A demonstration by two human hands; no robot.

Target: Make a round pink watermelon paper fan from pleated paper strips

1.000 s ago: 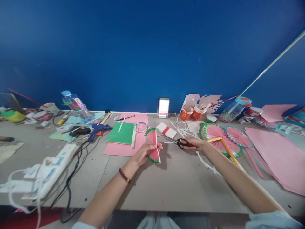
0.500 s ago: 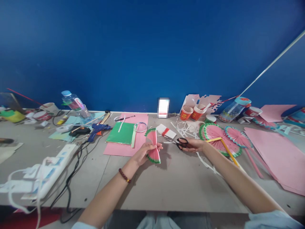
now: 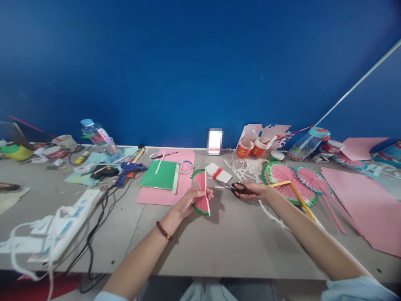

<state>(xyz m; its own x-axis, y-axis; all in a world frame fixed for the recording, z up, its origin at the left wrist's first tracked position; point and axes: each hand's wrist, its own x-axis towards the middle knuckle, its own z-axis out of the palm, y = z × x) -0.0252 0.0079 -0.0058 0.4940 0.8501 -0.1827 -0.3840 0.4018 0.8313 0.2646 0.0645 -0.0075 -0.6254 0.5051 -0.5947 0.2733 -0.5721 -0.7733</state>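
Note:
My left hand (image 3: 192, 200) pinches a pleated paper fan (image 3: 203, 205) at its middle. The fan is pink with a green and white edge, and its folds spread above and below my fingers. To the right, my right hand (image 3: 255, 191) is closed on scissors (image 3: 239, 189) by their black handles. The blades point left toward the fan, apart from it, close to a thin white strip. Finished round watermelon-patterned fans (image 3: 286, 177) lie just beyond my right wrist, partly under a folded yellow ruler (image 3: 299, 196).
Green paper (image 3: 159, 175) lies on a pink sheet (image 3: 150, 197) to the left. Farther left are a blue glue gun (image 3: 127, 172), a plastic bottle (image 3: 102, 138) and a power strip (image 3: 73, 221) with cables. Red paper cups (image 3: 244, 148) stand behind; pink sheets (image 3: 360, 200) lie at right.
Almost nothing differs. The scissors and my right hand have shifted very slightly, and the fan's lower end has tipped a little to the left.

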